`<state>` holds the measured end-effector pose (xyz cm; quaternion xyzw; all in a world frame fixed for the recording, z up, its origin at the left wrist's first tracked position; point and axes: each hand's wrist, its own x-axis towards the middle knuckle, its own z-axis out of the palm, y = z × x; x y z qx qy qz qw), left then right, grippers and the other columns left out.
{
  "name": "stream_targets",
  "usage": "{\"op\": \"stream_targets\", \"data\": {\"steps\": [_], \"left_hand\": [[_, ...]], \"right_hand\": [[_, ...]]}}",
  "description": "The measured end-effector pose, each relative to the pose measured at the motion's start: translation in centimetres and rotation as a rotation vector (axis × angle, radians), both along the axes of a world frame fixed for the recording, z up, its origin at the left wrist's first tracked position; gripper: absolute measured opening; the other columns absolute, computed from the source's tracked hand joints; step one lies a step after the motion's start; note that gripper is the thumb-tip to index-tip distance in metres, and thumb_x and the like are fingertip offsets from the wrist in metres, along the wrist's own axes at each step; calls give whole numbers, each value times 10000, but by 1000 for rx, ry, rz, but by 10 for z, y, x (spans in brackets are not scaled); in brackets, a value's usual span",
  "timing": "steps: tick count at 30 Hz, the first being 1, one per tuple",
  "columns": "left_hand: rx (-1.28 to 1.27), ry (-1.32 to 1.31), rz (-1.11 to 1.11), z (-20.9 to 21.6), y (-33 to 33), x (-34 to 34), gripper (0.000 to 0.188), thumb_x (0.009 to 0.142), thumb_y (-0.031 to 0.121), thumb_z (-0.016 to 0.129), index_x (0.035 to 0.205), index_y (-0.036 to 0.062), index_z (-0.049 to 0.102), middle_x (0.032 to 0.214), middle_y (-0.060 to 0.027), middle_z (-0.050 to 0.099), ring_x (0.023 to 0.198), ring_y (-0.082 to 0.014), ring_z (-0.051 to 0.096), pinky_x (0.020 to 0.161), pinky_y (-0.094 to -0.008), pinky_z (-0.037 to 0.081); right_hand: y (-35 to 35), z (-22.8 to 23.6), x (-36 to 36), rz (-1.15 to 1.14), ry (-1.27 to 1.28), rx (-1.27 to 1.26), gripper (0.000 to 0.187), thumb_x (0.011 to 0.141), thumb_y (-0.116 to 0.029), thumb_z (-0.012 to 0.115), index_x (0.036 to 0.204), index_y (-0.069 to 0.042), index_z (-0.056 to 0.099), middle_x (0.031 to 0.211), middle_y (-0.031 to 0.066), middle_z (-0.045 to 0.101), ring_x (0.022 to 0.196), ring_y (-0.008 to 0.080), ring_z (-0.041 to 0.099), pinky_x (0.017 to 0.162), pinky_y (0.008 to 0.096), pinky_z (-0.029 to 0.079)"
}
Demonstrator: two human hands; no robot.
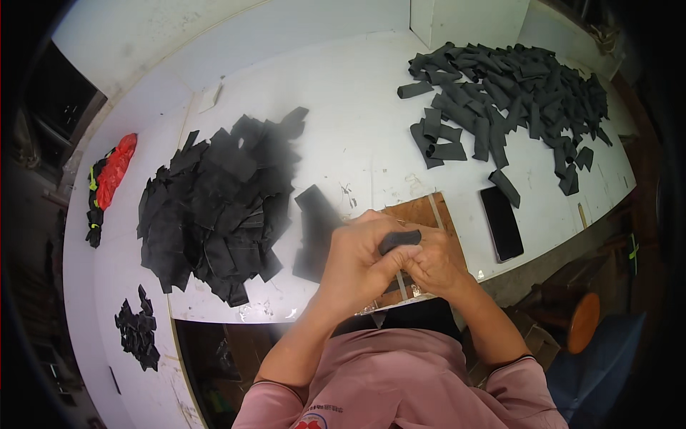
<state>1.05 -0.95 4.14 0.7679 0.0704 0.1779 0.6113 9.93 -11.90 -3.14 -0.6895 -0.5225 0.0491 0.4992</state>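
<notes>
Close in front of my body, a dark grey rolled fabric piece [399, 241] pokes out between my hands. My left hand [361, 259] closes around it from the left, thumb pressed against its lower side. From the other side, the curled fingers of my right hand [437, 263] meet it. Most of the piece is hidden in the grip. Below my hands a brown board [421, 211] with strips of tape lies at the table's near edge. Flat dark fabric pieces [314, 227] lie just left of my left hand.
A heap of flat black fabric pieces [214, 204] covers the left of the white table [343, 86]. Rolled dark tubes [514, 93] are piled far right, with a phone [501, 224] nearer. Black scraps [138, 329] and a red plastic bag [116, 170] lie far left.
</notes>
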Motion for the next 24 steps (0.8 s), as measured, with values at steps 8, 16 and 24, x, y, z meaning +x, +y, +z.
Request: {"op": "stream_targets", "data": {"steps": [8, 16, 24], "left_hand": [[-257, -63, 37, -17, 7, -12, 262, 742, 9, 623, 998, -21, 575, 904, -73, 599, 834, -103, 553, 732, -222, 433], [-54, -1243, 797, 55, -37, -67, 333, 746, 91, 462, 1062, 2, 512, 1048, -160, 530, 930, -258, 535, 843, -389, 433], [1003, -10, 49, -2, 7, -122, 261, 779, 270, 512, 797, 15, 563, 706, -82, 552, 639, -242, 534, 708, -413, 426]], "right_hand": [[-1, 22, -1, 23, -108, -179, 188, 815, -203, 519, 783, -26, 575, 682, 158, 567, 669, 331, 564, 585, 404, 445], [2, 21, 0, 63, -119, -133, 359, 838, -315, 519, 667, -6, 586, 613, 144, 548, 576, 316, 560, 569, 392, 438], [-6, 2, 3, 66, 111, -125, 402, 826, -335, 543, 607, 1, 562, 546, 140, 536, 521, 306, 533, 559, 383, 413]]}}
